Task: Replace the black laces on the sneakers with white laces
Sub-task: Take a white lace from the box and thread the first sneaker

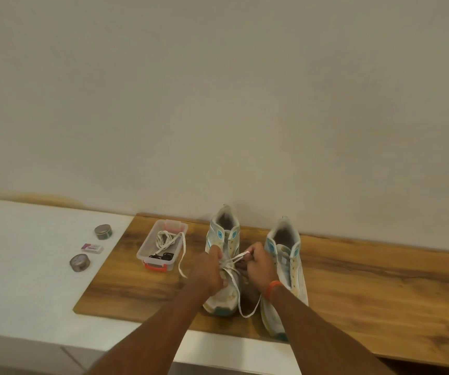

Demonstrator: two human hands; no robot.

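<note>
Your left hand is curled over the laced front of the left sneaker, fingers pinching the white lace where it crosses the eyelets. Your right hand sits just beside it, fingers closed on the same lace — a short stretch of it runs taut between your two hands, and a long loop hangs down past the toe onto the wooden board. An orange band circles your right wrist.

Both sneakers stand on the board with heels toward the wall and toes toward you. The right sneaker stands near the first one, apart from it, partly behind your right forearm; whether it carries any lace you cannot tell from here.

To your left on the board sits a clear plastic box with red clips. Inside it lie a coiled white lace — one end trails over the rim onto the board — and a small bundle of black laces at the near end.

Farther left, on the white surface, are two round metal tins with a small pink-and-white packet between them.
</note>
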